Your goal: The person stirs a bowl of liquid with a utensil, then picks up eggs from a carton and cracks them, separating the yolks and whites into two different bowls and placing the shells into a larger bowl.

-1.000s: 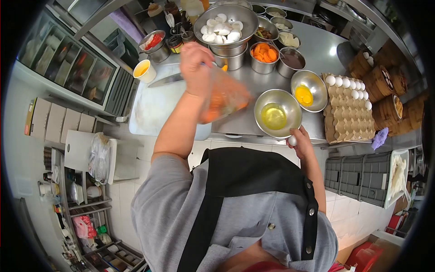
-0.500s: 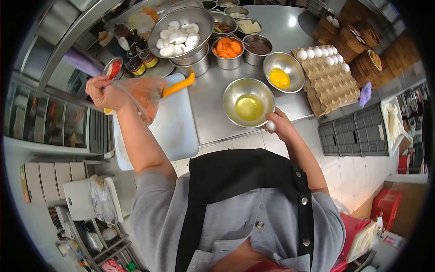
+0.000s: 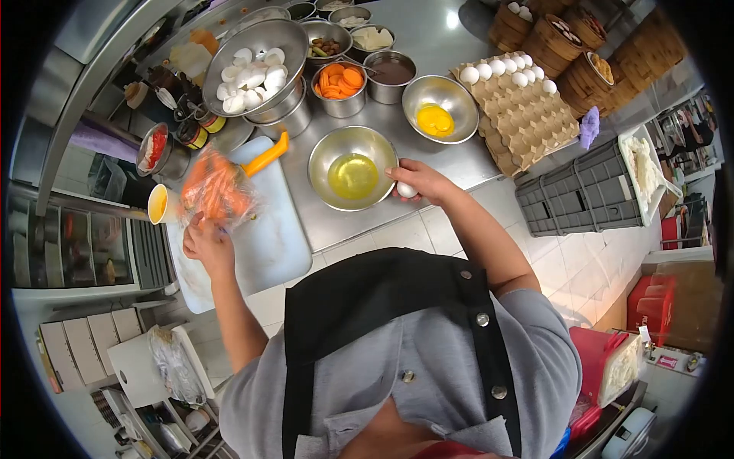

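My left hand (image 3: 208, 246) is closed, fingertips pinched at the near edge of a clear plastic bag (image 3: 218, 187) of orange pieces that look like carrots. The bag lies at the left side of a pale cutting board (image 3: 283, 222), beside a yellow-orange handle (image 3: 265, 153). In my right hand (image 3: 428, 180) is a white egg (image 3: 406, 190), held against the near right rim of a steel bowl (image 3: 317, 172) containing clear yellowish egg white. Behind it to the right, a second steel bowl (image 3: 466, 118) holds yellow yolks.
A cardboard egg tray (image 3: 520, 126) bears several white eggs. Eggshells (image 3: 252, 76) fill a large colander-like bowl at the back left, near a pot of carrot slices (image 3: 339, 80). A paper cup (image 3: 162, 205) stands left of the bag. Grey crates (image 3: 577, 187) are stacked at right.
My left hand has come down from the bag's raised upper end to its near edge, and the bag has settled. My right hand still holds the egg at the bowl. The view has shifted.
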Tool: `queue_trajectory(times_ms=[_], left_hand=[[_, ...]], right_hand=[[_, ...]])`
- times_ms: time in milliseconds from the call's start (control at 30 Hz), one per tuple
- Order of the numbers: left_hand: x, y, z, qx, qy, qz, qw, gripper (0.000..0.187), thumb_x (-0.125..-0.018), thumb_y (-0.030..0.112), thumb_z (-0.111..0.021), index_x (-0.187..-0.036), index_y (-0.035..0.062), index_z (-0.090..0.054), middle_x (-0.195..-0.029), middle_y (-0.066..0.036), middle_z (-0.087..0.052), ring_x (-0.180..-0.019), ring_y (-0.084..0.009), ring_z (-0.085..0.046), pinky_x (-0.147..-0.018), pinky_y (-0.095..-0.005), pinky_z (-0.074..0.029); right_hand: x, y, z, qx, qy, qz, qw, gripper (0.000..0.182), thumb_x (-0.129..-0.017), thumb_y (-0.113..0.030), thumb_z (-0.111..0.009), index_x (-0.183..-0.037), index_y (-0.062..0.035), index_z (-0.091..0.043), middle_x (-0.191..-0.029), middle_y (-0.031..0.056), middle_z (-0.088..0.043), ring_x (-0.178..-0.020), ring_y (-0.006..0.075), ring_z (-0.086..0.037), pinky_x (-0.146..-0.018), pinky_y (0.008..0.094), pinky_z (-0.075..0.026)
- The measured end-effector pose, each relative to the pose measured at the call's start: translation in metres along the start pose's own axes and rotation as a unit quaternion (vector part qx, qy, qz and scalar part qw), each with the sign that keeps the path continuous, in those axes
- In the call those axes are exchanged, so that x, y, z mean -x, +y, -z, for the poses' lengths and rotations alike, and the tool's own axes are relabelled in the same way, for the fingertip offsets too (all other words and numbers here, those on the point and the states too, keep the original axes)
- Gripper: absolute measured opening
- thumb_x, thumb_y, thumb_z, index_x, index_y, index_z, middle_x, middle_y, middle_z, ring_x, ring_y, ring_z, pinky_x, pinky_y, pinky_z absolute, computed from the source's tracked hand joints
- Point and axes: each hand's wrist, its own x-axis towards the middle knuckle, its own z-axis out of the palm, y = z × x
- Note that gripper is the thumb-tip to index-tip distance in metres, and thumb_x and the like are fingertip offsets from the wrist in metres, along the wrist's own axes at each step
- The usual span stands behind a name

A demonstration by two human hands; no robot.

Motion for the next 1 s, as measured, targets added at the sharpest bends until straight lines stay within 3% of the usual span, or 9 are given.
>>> queue_trajectory(times_ms=[100, 200, 267, 333, 433, 500, 700, 833, 1000], left_hand=[[0.002, 0.015, 0.05, -0.072, -0.383, 0.047, 0.92, 0.069, -0.064, 0.012, -0.071, -0.126, 0.0253, -0.043, -0.149, -0.008, -0.014, -0.136, -0.0367, -0.012, -0.105, -0.0602, -0.011], [0.0, 0.039, 0.086, -0.077, -0.397, 0.032, 0.914, 0.075, -0.064, 0.014, -0.073, -0.13, 0.0259, -0.041, -0.15, -0.009, -0.011, -0.137, -0.0379, -0.009, -0.104, -0.0629, -0.01], [0.003, 0.055, 0.08, 0.021, -0.28, -0.056, 0.958, 0.068, -0.067, 0.016, -0.073, -0.128, 0.0227, -0.044, -0.142, -0.012, -0.029, -0.131, -0.0379, -0.022, -0.103, -0.057, -0.018], [0.005, 0.081, 0.063, 0.225, -0.243, -0.14, 0.933, 0.049, -0.069, 0.018, -0.072, -0.115, 0.0173, -0.055, -0.129, -0.013, -0.044, -0.124, -0.0363, -0.033, -0.1, -0.0498, -0.026], [0.009, 0.155, 0.064, 0.225, -0.215, -0.232, 0.922, 0.038, -0.065, 0.026, -0.076, -0.098, 0.0154, -0.061, -0.127, -0.009, -0.044, -0.125, -0.0317, -0.031, -0.101, -0.0604, -0.017], [0.018, 0.178, 0.048, 0.211, -0.232, -0.269, 0.911, 0.035, -0.066, 0.029, -0.076, -0.095, 0.0154, -0.061, -0.13, -0.009, -0.04, -0.124, -0.0312, -0.033, -0.101, -0.0585, -0.017], [0.036, 0.194, 0.017, 0.231, -0.223, -0.235, 0.917, 0.021, -0.061, 0.021, -0.077, -0.071, 0.0118, -0.061, -0.124, -0.007, -0.047, -0.121, -0.0289, -0.035, -0.1, -0.0569, -0.018], [0.037, 0.198, 0.032, 0.239, -0.23, -0.232, 0.914, 0.02, -0.061, 0.02, -0.077, -0.069, 0.0101, -0.061, -0.123, -0.008, -0.048, -0.121, -0.0288, -0.035, -0.1, -0.057, -0.019], [0.037, 0.198, 0.038, 0.233, -0.244, -0.222, 0.915, 0.022, -0.06, 0.019, -0.078, -0.07, 0.0097, -0.06, -0.123, -0.009, -0.048, -0.121, -0.0299, -0.035, -0.1, -0.0561, -0.017]], right_hand=[[0.012, -0.003, 0.024, 0.004, 0.019, 0.021, 1.0, 0.057, -0.082, -0.059, -0.052, -0.101, -0.0055, -0.053, -0.068, 0.0035, -0.06, -0.05, 0.0082, -0.054, -0.038, 0.0203, -0.034], [0.006, 0.018, 0.065, -0.147, 0.089, -0.02, 0.985, 0.056, -0.083, -0.061, -0.05, -0.097, -0.0067, -0.054, -0.065, 0.0042, -0.059, -0.048, 0.0108, -0.054, -0.037, 0.022, -0.034], [0.0, 0.027, 0.089, -0.217, 0.127, -0.014, 0.968, 0.054, -0.083, -0.06, -0.05, -0.095, -0.0073, -0.053, -0.063, 0.0053, -0.059, -0.047, 0.0136, -0.054, -0.036, 0.024, -0.034], [-0.005, 0.027, 0.101, -0.229, 0.159, -0.018, 0.96, 0.045, -0.086, -0.051, -0.049, -0.093, -0.0072, -0.052, -0.064, 0.0063, -0.059, -0.047, 0.0154, -0.054, -0.036, 0.0256, -0.034], [-0.014, 0.027, 0.103, -0.175, 0.166, -0.023, 0.97, 0.03, -0.087, -0.036, -0.046, -0.093, -0.0071, -0.052, -0.065, 0.007, -0.059, -0.047, 0.0154, -0.054, -0.036, 0.025, -0.034], [-0.01, 0.023, 0.094, -0.152, 0.156, -0.031, 0.975, 0.028, -0.087, -0.033, -0.044, -0.094, -0.0062, -0.05, -0.065, 0.0078, -0.059, -0.047, 0.0157, -0.054, -0.034, 0.0243, -0.034], [0.005, 0.03, 0.075, -0.135, 0.101, -0.003, 0.986, 0.033, -0.088, -0.037, -0.044, -0.098, -0.0061, -0.05, -0.067, 0.0089, -0.061, -0.047, 0.0152, -0.055, -0.034, 0.0247, -0.035], [0.026, 0.032, 0.084, -0.174, 0.081, 0.011, 0.981, 0.031, -0.086, -0.034, -0.047, -0.098, -0.0058, -0.05, -0.067, 0.0077, -0.059, -0.051, 0.0155, -0.054, -0.039, 0.0244, -0.036], [0.058, 0.06, 0.095, -0.214, 0.101, 0.126, 0.963, 0.036, -0.081, -0.018, -0.054, -0.113, -0.0025, -0.048, -0.098, 0.0101, -0.057, -0.085, 0.0171, -0.056, -0.066, 0.0283, -0.046]])
